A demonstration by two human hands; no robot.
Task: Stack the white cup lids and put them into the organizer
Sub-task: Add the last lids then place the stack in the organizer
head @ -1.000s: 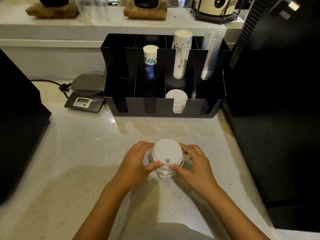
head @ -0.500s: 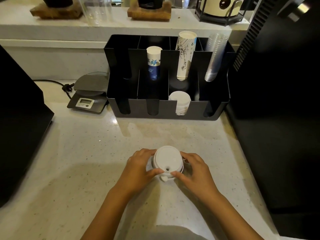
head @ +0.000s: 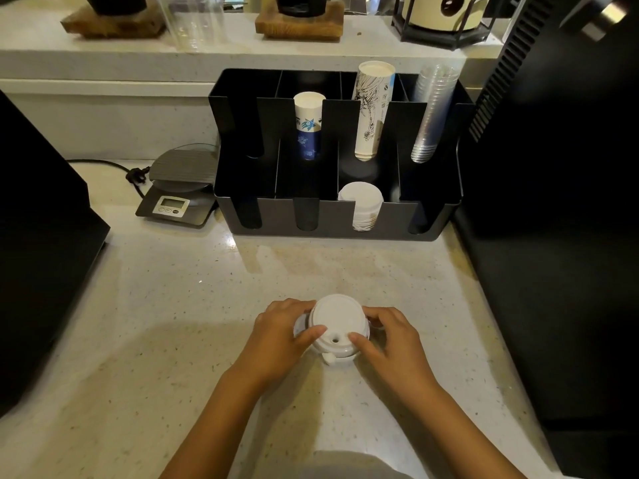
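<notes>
Fingers of the left hand (head: pixel 276 335) and right hand (head: pixel 389 337) clasped a stack of white cup lids (head: pixel 335 324) from both sides on the speckled counter (head: pixel 173 305), well short of the black organizer (head: pixel 439 219), where other white lids (head: pixel 361 205) sat in a front slot.

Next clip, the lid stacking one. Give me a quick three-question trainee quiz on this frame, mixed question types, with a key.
1. True or false: both hands grip the stack of white lids on the counter.
2. Which front compartment of the black organizer already holds white lids? A) far left B) second from left C) third from left D) far right
3. Fill in: the item left of the organizer is a digital ____.

Key:
1. True: left hand and right hand hold its sides.
2. C
3. scale
</notes>
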